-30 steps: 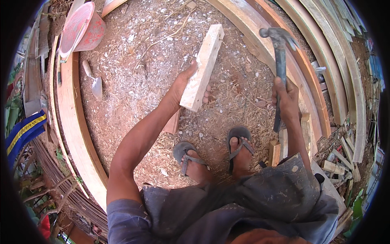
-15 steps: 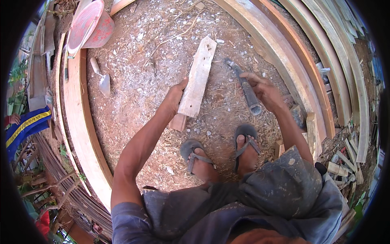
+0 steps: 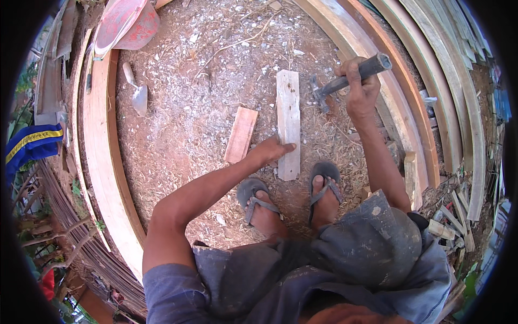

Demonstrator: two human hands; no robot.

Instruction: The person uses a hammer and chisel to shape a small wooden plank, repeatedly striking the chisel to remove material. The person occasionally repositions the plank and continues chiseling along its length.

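My left hand (image 3: pixel 272 150) is closed on the lower part of a pale, weathered board (image 3: pixel 288 108), its thumb lying across the top face. Two dark nail-like spots mark the board's far half. In my right hand (image 3: pixel 360 89) is a hammer (image 3: pixel 337 85), gripped around its dark handle. The hammer's metal head points left, just right of the board and apart from it. A short reddish wood block (image 3: pixel 241 134) lies on the ground to the left of the board.
A trowel (image 3: pixel 140 99) rests on the dirt at left, near a red bucket (image 3: pixel 141 29) on a long plank (image 3: pixel 100 146). Long beams (image 3: pixel 394 102) curve along the right side. Wood offcuts (image 3: pixel 456 216) are piled at lower right. My sandalled feet (image 3: pixel 325 197) are close to the board.
The pale board has turned upright and shifted right and nearer, uncovering the reddish block. My right hand has raised and swung the hammer, so its head now points left and its handle end up right.
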